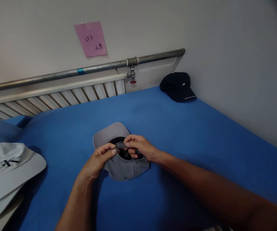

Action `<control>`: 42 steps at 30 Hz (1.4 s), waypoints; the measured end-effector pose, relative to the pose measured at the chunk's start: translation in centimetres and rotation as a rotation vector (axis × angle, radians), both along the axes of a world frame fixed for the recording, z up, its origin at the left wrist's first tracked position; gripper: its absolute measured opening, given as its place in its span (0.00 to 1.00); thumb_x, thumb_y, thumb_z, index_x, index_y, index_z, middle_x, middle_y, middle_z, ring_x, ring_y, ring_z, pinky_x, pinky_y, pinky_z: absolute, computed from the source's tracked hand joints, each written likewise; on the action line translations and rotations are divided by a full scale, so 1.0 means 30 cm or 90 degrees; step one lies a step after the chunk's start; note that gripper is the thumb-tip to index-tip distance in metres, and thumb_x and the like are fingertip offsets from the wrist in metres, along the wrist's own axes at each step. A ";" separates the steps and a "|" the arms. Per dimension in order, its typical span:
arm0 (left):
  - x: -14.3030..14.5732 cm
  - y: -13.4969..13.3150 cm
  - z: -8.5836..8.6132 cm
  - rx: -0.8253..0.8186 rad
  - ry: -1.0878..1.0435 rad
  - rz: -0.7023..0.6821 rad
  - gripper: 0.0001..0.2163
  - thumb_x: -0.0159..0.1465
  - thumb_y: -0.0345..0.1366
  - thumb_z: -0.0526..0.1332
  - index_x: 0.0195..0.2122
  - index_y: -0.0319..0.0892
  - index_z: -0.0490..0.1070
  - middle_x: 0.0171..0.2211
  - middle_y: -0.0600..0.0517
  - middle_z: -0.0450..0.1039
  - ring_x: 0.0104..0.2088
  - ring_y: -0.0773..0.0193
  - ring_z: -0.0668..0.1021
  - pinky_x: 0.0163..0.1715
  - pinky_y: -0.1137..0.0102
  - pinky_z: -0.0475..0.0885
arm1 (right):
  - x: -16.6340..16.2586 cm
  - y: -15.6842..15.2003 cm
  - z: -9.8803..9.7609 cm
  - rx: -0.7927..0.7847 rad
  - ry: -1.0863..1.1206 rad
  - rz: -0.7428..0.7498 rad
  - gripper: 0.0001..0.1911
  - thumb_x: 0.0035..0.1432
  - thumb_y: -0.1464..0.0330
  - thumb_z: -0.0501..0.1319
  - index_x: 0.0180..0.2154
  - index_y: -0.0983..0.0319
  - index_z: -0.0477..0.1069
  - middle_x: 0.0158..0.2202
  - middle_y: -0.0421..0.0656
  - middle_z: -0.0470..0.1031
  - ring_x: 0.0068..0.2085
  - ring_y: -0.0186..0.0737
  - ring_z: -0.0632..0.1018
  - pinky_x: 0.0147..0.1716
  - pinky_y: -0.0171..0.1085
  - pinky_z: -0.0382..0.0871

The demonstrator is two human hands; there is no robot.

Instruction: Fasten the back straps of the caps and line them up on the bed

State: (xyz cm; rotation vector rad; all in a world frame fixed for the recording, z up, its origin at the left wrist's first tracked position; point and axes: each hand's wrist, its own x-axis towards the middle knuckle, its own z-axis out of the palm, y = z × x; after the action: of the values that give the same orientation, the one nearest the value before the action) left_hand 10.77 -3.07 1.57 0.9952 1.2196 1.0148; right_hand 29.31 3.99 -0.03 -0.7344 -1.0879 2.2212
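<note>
A grey baseball cap (125,168) lies upside down on the blue cloth (177,128), its brim pointing away from me. Both my hands are at its back opening. My left hand (97,160) pinches the small metal buckle of the cap's rear strap between thumb and fingers. My right hand (140,148) is closed on the grey strap just right of the buckle, fingers curled into the dark inside of the cap.
A dark navy cap (178,86) sits at the far corner by the wall. A white cap with a black logo (5,173) lies at the left edge. A radiator (56,94) and a metal pipe (92,68) run along the back wall, under a pink note (91,39).
</note>
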 end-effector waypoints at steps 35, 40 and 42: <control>-0.009 -0.002 -0.002 -0.014 -0.018 -0.069 0.08 0.55 0.40 0.67 0.29 0.41 0.75 0.28 0.55 0.73 0.32 0.69 0.72 0.36 0.75 0.64 | 0.004 0.028 -0.017 -0.005 -0.001 0.158 0.07 0.47 0.72 0.64 0.30 0.64 0.67 0.18 0.32 0.63 0.17 0.23 0.62 0.15 0.25 0.55; -0.011 0.001 -0.011 -0.038 -0.020 -0.067 0.09 0.55 0.41 0.68 0.30 0.40 0.75 0.28 0.54 0.73 0.31 0.69 0.72 0.35 0.75 0.64 | 0.001 0.027 -0.025 0.024 0.000 0.165 0.07 0.48 0.71 0.64 0.31 0.64 0.67 0.19 0.32 0.63 0.18 0.24 0.63 0.16 0.26 0.56; -0.015 0.002 -0.015 -0.043 -0.023 -0.070 0.09 0.55 0.41 0.68 0.30 0.40 0.75 0.28 0.54 0.73 0.31 0.69 0.72 0.35 0.75 0.64 | -0.001 0.025 -0.028 0.034 0.003 0.156 0.07 0.49 0.71 0.64 0.31 0.63 0.68 0.20 0.33 0.64 0.18 0.24 0.63 0.16 0.26 0.57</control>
State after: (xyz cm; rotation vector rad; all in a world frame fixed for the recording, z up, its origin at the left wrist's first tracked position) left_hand 10.31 -3.00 1.11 0.9765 1.1500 0.8961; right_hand 29.29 4.75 -0.86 -0.5990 -1.2894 2.3826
